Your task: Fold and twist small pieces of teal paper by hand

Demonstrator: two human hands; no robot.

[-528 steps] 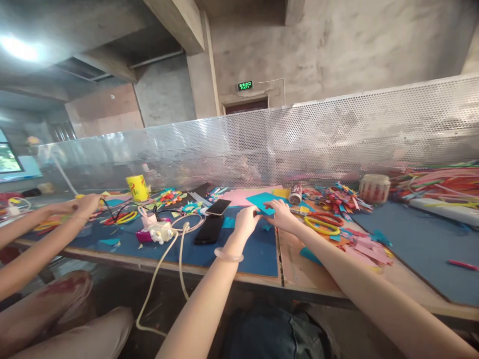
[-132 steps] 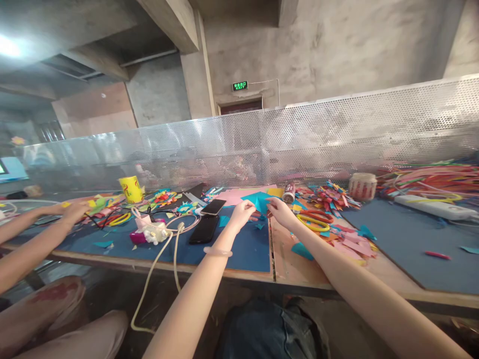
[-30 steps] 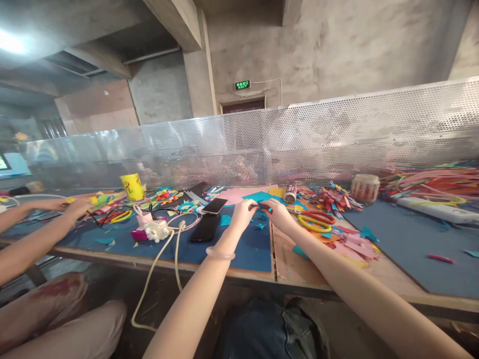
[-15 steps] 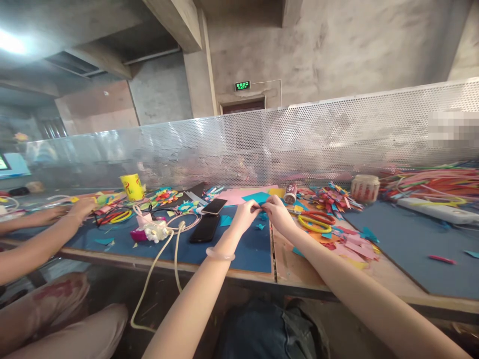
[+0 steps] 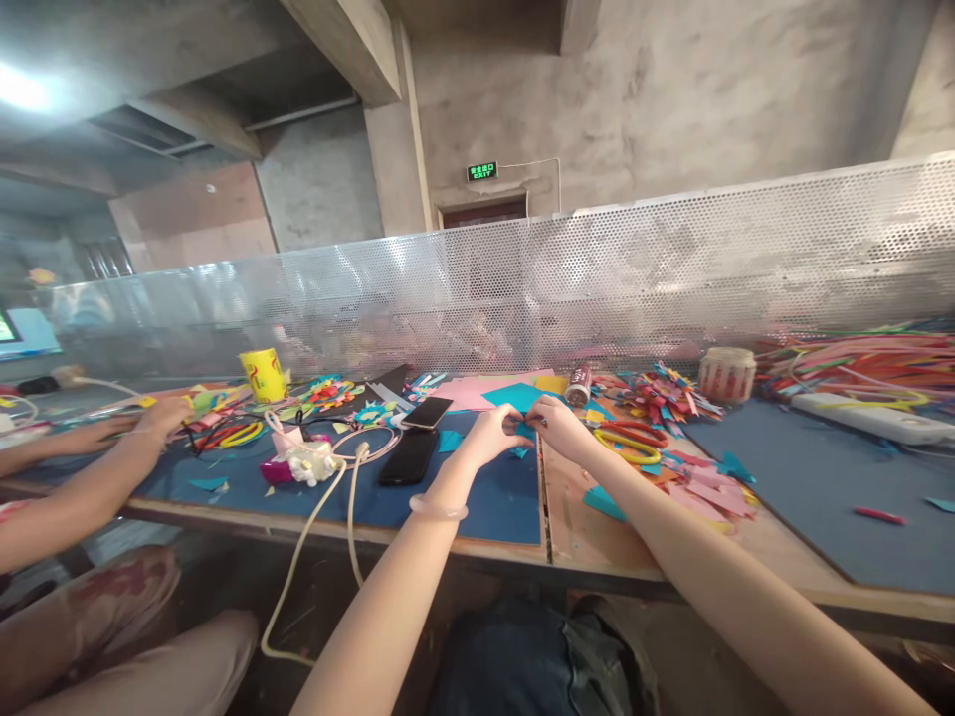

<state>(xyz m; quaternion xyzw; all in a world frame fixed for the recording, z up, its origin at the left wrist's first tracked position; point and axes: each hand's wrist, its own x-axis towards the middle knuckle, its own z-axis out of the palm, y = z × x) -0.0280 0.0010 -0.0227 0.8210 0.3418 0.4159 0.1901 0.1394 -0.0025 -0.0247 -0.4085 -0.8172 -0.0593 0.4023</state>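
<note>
In the middle of the table my left hand (image 5: 492,438) and my right hand (image 5: 559,428) meet, fingertips pinched together. Between them is a small piece of blue paper (image 5: 525,430), mostly covered by the fingers. Just behind the fingers lies a larger blue sheet (image 5: 511,395), on top of pink paper (image 5: 463,392). Left of my left hand rests a blue scrap (image 5: 450,441), near a black phone (image 5: 409,457). To the right of my right hand are scissors with yellow handles (image 5: 627,447) and a brown can (image 5: 578,384) lying on its side.
Pink and orange paper scraps (image 5: 708,492) spread at right, below a heap of folded strips (image 5: 668,398). A glass jar (image 5: 727,376) and a white power strip (image 5: 872,418) stand farther right. Cables (image 5: 350,507) hang over the front edge. At left, a co-worker's hand (image 5: 164,413) works near a yellow cup (image 5: 263,376).
My hands have shifted slightly down, uncovering more of the blue sheet behind. Another blue scrap now shows beside my right forearm.
</note>
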